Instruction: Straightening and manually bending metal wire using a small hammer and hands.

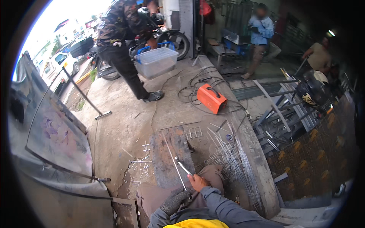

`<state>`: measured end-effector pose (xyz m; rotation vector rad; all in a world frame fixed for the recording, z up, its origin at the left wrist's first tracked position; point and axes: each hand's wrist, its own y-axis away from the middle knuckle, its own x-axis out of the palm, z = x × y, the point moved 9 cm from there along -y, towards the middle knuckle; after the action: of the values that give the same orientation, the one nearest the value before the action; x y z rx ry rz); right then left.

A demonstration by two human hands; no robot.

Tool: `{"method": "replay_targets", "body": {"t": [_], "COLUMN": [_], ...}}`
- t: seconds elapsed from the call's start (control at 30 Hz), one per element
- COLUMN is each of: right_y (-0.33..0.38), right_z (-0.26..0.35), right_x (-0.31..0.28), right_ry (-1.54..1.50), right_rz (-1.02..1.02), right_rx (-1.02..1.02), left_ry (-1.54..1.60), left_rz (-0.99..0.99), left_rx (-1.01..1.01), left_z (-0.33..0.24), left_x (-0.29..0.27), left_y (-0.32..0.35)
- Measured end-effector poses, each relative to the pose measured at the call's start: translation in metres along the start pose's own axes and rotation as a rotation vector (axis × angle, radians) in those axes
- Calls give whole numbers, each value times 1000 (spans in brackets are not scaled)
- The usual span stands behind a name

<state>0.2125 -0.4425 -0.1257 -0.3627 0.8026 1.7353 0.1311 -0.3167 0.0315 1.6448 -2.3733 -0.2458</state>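
A grey glove covers my left hand (176,199), which is closed round the near end of a thin metal rod (172,161). The rod slants away over a worn, dark work board (167,152) in front of my knees. My bare right hand (198,182) grips a short silver hammer-like tool (184,167); its small rounded head lies over the board, close to the rod. Short cut rods (140,161) lie scattered on the ground left of the board. To the right is a spread bundle of long thin rods (241,167).
An orange welding machine (211,98) with looped cables sits ahead on the concrete. A small metal grid (194,132) lies beyond the board. Further off, a person in camouflage (123,38) bends over a clear plastic bin (157,62) near a motorcycle. Steel bars (279,110) pile up at right.
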Motion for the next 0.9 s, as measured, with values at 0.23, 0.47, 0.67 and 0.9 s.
{"method": "replay_targets", "body": {"t": [0.23, 0.47, 0.67, 0.9], "right_y": [-7, -5, -8, -2], "right_z": [7, 10, -1, 8], "right_x": [26, 18, 27, 22], "right_ry": [-82, -91, -50, -87], "right_rz": [-58, -121, -27, 8], "right_rx": [-140, -195, -93, -99], "left_ry": [293, 278, 303, 347], "left_rz": [-75, 17, -39, -87], "left_rx": [-230, -225, -211, -234], "left_z": [13, 4, 0, 2], "left_x": [7, 17, 8, 0], "left_y": [5, 1, 6, 13]}}
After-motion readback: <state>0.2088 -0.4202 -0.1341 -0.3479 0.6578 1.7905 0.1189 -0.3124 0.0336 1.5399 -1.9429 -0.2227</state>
